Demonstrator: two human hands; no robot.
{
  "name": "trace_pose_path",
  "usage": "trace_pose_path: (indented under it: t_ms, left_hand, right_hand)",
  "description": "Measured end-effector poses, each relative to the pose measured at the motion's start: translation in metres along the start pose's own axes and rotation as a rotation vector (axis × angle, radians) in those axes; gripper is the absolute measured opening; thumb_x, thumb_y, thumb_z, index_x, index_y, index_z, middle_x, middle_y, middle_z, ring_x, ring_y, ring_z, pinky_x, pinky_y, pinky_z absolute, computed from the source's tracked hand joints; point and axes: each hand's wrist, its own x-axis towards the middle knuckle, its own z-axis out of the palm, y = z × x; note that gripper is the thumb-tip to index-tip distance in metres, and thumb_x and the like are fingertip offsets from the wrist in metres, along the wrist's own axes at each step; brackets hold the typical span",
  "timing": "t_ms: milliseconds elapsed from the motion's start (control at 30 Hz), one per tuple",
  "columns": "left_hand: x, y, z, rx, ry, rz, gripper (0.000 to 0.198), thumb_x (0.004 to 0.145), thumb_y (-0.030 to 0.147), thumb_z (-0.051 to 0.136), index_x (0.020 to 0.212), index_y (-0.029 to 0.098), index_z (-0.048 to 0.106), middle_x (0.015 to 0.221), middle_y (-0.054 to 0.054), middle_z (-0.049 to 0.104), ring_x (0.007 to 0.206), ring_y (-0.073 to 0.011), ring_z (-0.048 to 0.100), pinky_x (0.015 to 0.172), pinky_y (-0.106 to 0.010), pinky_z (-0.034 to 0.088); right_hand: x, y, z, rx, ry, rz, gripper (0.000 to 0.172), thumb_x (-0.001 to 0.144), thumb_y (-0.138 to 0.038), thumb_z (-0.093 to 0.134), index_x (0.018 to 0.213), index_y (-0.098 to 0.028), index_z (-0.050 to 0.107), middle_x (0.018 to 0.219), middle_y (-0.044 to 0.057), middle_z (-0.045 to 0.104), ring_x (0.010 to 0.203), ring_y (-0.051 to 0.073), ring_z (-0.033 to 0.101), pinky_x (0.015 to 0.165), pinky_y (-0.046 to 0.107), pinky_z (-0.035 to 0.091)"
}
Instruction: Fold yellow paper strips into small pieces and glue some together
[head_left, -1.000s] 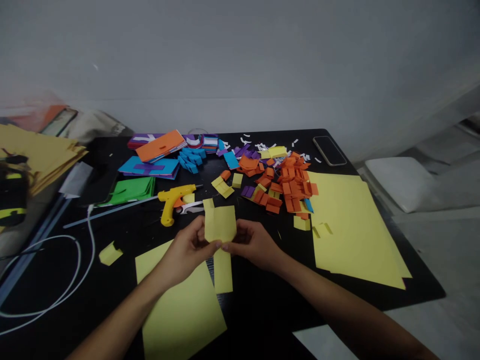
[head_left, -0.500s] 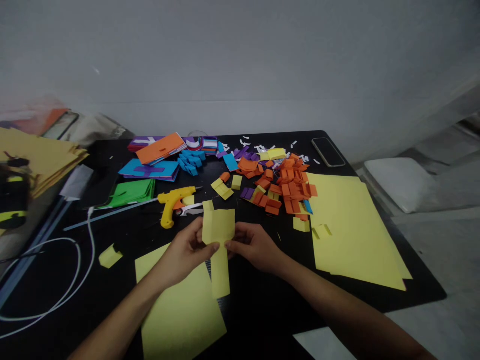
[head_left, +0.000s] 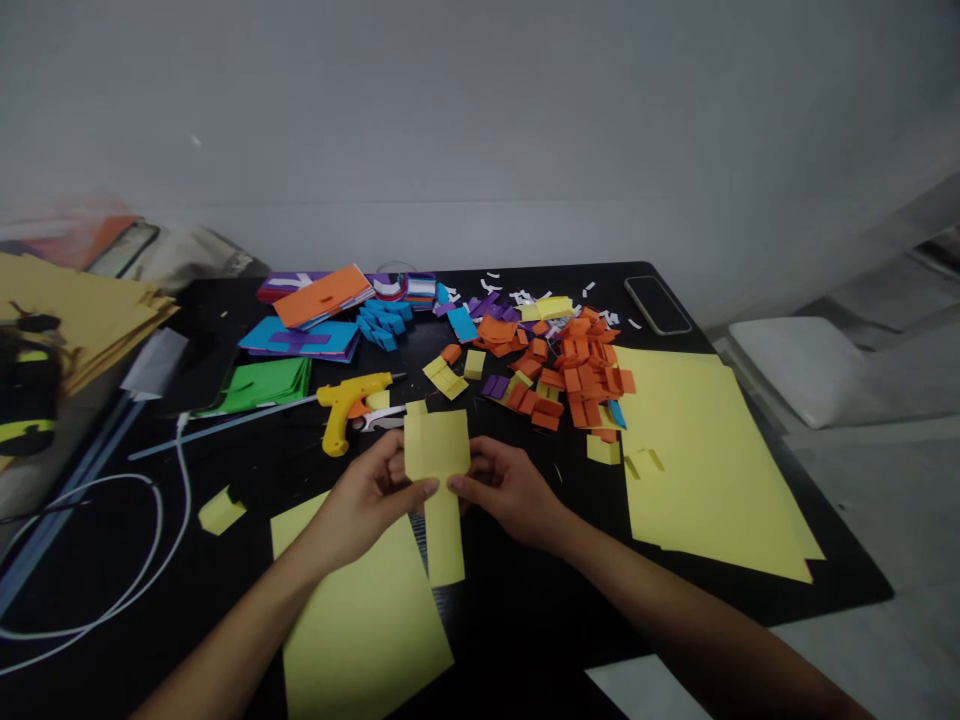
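A folded yellow paper piece (head_left: 444,530) is held up over the black table, with a wide upper part and a narrow strip hanging down. My left hand (head_left: 379,490) pinches its left side, thumb in front and fingers partly hidden behind. On the other side, my right hand (head_left: 506,488) grips it the same way, the two thumb tips close together. Under my left forearm lies a large yellow sheet (head_left: 367,620). Beyond my hands are a yellow glue gun (head_left: 341,412) and scissors (head_left: 379,418), partly covered by the held paper.
Folded orange pieces (head_left: 585,370) are heaped at the back centre, near white scraps. Large yellow sheets (head_left: 697,460) lie at right, below a phone (head_left: 658,305). Blue (head_left: 300,338) and green papers (head_left: 266,383) sit back left. A white cable (head_left: 157,520) loops at left.
Both hands have risen very slightly with the yellow paper. Its upper part looks shorter and the hanging strip has swung a little to the right.
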Motion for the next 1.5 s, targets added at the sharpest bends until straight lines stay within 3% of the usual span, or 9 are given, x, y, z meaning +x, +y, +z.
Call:
trace_pose_path:
  t_ms: [333, 500, 933, 1100, 1367, 1500]
  left_hand:
    - [-0.0003, 0.0071, -0.0048, -0.001, -0.034, -0.002, 0.031, 0.096, 0.038, 0.066, 0.119, 0.02, 0.057, 0.085, -0.003, 0.077, 0.074, -0.0201, 0.076, 0.075, -0.035, 0.061]
    - [0.0001, 0.0037, -0.0022, -0.048, -0.05, -0.013, 0.035, 0.091, 0.029, 0.073, 0.121, 0.021, 0.056, 0.095, -0.003, 0.079, 0.082, -0.0192, 0.075, 0.074, -0.031, 0.06]
    - [-0.0003, 0.0043, -0.0069, -0.018, -0.043, -0.003, 0.035, 0.097, 0.036, 0.066, 0.126, 0.02, 0.054, 0.09, -0.004, 0.08, 0.081, -0.0209, 0.077, 0.081, -0.036, 0.061]
    - [0.0004, 0.0048, -0.0047, -0.057, -0.036, -0.013, 0.039, 0.092, 0.033, 0.073, 0.124, 0.02, 0.054, 0.087, -0.003, 0.08, 0.078, -0.0206, 0.077, 0.077, -0.035, 0.061]
    - [-0.0022, -0.001, -0.0083, -0.067, 0.008, -0.019, 0.045, 0.099, 0.035, 0.061, 0.139, 0.02, 0.047, 0.093, -0.006, 0.078, 0.084, -0.0217, 0.076, 0.085, -0.04, 0.06]
    - [-0.0033, 0.0051, -0.0108, -0.03, 0.003, 0.01, 0.038, 0.099, 0.03, 0.057, 0.135, 0.021, 0.053, 0.102, -0.006, 0.076, 0.09, -0.0216, 0.073, 0.087, -0.038, 0.058]
  right_hand:
    - [0.0028, -0.0021, -0.0015, 0.003, 0.056, 0.018, 0.041, 0.073, -0.041, 0.088, 0.1, -0.019, 0.067, 0.08, 0.0, 0.074, 0.068, 0.017, 0.07, 0.068, 0.031, 0.058]
    - [0.0019, -0.0016, -0.0023, -0.035, 0.043, -0.011, 0.037, 0.077, -0.044, 0.085, 0.099, -0.018, 0.069, 0.081, 0.001, 0.074, 0.069, 0.017, 0.07, 0.069, 0.03, 0.058]
    - [0.0033, -0.0041, -0.004, -0.036, 0.072, -0.005, 0.037, 0.074, -0.046, 0.087, 0.092, -0.02, 0.069, 0.077, 0.0, 0.074, 0.068, 0.018, 0.071, 0.071, 0.032, 0.059]
    - [0.0035, -0.0046, -0.0039, -0.005, 0.072, 0.017, 0.037, 0.073, -0.046, 0.088, 0.092, -0.019, 0.069, 0.079, 0.001, 0.076, 0.069, 0.018, 0.072, 0.072, 0.032, 0.06]
    - [0.0034, -0.0048, -0.0047, -0.013, 0.095, -0.008, 0.035, 0.076, -0.046, 0.085, 0.091, -0.019, 0.069, 0.079, 0.001, 0.075, 0.07, 0.017, 0.072, 0.072, 0.032, 0.06]
    - [0.0038, -0.005, -0.004, 0.03, 0.101, -0.028, 0.036, 0.077, -0.045, 0.085, 0.094, -0.019, 0.068, 0.083, 0.001, 0.076, 0.076, 0.019, 0.074, 0.074, 0.033, 0.061]
